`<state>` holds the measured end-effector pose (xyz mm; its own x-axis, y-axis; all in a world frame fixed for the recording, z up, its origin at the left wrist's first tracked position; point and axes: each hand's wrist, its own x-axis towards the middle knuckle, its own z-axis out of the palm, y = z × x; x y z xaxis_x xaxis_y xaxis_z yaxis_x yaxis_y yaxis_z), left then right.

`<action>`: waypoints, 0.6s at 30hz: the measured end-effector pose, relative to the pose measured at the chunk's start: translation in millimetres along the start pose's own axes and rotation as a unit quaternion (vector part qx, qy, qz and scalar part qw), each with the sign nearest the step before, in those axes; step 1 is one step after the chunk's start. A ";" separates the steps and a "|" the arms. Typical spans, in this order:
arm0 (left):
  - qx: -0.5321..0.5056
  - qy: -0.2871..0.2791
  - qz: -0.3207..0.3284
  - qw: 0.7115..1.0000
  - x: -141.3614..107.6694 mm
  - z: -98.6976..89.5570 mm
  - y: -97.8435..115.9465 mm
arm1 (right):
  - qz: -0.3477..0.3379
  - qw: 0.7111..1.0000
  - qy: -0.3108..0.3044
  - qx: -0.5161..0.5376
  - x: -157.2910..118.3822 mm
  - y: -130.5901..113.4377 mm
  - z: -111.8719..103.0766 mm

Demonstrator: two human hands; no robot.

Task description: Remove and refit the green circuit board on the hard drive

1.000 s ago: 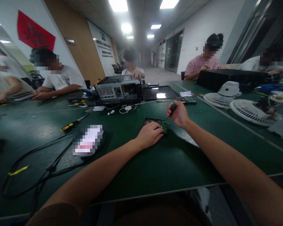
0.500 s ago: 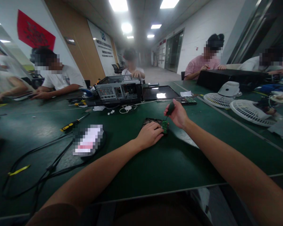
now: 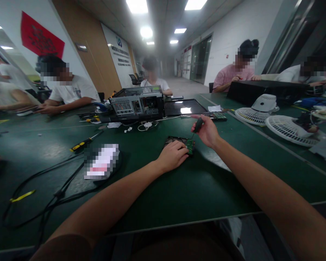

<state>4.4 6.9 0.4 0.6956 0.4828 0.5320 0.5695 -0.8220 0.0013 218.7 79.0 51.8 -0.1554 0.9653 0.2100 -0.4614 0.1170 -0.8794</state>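
A small dark device with a green circuit board [image 3: 190, 144] lies on the green table [image 3: 152, 203], in front of me. Over its left part rests my left hand [image 3: 173, 156], fingers bent and pressing on it, so much of the device is hidden. My right hand [image 3: 208, 132] is closed around the dark handle of a screwdriver [image 3: 198, 125]. The screwdriver's thin shaft points down to the upper edge of the circuit board; whether the tip touches is too small to tell.
Beyond the device stand an open computer case [image 3: 137, 105] and a dark flat panel [image 3: 184, 107]. White fan parts [image 3: 288, 128] lie right. On the left are a yellow-black screwdriver [image 3: 80, 144], a black cable [image 3: 70, 197] and a pixelated object [image 3: 101, 162]. People sit around the table.
My right hand has shifted slightly right, the screwdriver leans more, and one finger is now stretched out. My left hand has stayed put. The person across has lowered a hand from the computer case.
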 end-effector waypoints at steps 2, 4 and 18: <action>0.001 -0.001 -0.002 1.000 -0.1 -0.1 0.1 | -0.006 1.000 -0.009 0.000 1.0 -0.5 -0.7; 0.000 -0.002 -0.003 1.000 -0.3 0.0 0.1 | -0.005 1.000 -0.013 0.006 3.0 -0.9 -2.9; -0.004 -0.001 -0.004 1.000 0.1 -1.7 1.5 | 0.015 0.999 -0.022 0.039 -1.2 -7.2 2.6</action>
<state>4.6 5.2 1.9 0.6919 0.4899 0.5304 0.5713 -0.8206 0.0127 219.9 76.4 59.0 -0.2073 0.9567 0.2042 -0.5216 0.0685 -0.8504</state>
